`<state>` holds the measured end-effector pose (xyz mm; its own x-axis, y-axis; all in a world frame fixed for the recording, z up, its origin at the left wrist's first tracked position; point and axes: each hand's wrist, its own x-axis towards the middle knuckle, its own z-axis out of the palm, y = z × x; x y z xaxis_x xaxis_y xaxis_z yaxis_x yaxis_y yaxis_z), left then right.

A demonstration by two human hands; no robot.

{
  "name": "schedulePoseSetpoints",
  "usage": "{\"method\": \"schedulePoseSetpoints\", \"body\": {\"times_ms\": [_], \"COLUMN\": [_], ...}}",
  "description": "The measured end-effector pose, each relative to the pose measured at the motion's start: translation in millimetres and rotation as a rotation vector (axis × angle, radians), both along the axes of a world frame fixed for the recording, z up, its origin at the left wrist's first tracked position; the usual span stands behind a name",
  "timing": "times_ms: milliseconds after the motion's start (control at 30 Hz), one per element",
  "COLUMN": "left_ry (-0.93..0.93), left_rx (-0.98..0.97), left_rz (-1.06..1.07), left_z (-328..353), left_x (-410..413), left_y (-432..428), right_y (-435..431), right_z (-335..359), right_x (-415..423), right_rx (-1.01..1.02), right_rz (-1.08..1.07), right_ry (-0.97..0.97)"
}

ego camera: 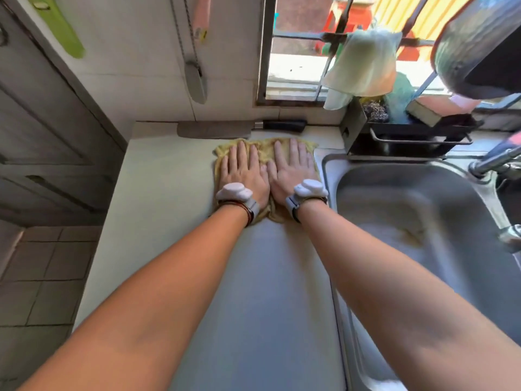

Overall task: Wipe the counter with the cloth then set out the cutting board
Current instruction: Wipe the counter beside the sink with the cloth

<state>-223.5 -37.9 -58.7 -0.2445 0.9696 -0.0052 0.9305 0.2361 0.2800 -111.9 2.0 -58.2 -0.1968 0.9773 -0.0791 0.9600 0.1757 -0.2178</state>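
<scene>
A yellow cloth (pixel 264 150) lies spread on the pale counter (pixel 169 221), near its back and just left of the sink. My left hand (pixel 244 173) and my right hand (pixel 291 170) rest side by side flat on the cloth, palms down, fingers stretched out and slightly apart. Neither hand grips the cloth. Each wrist carries a white band device. A long green flat item (pixel 57 28) hangs on the wall at the upper left; I cannot tell whether it is the cutting board.
A cleaver (pixel 214 129) with a black handle lies along the counter's back edge. A steel sink (pixel 408 221) is on the right, with a tap (pixel 493 162) and a black rack (pixel 408 136) holding sponges behind it. A pale cloth (pixel 363 63) hangs on the window bars.
</scene>
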Motion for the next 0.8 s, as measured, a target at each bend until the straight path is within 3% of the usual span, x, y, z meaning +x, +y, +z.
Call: {"method": "schedulePoseSetpoints", "body": {"times_ms": [167, 300, 500, 667, 800], "left_ry": [0.018, 0.039, 0.010, 0.042, 0.060], "left_rx": [-0.028, -0.040, -0.119, -0.121, -0.120], "left_rz": [-0.085, -0.200, -0.352, -0.360, -0.229], "left_z": [8, 12, 11, 22, 22], "left_x": [5, 27, 46, 10, -72], "left_y": [-48, -160, -332, -351, -361], "right_y": [-59, -174, -355, -373, -376], "right_z": [9, 15, 11, 16, 18], "right_x": [14, 45, 80, 48, -29], "right_rx": [0.000, 0.019, 0.029, -0.021, -0.041], "right_rz": [0.028, 0.090, 0.008, -0.193, -0.050], "right_ry": [0.056, 0.055, -0.023, -0.087, -0.034]}}
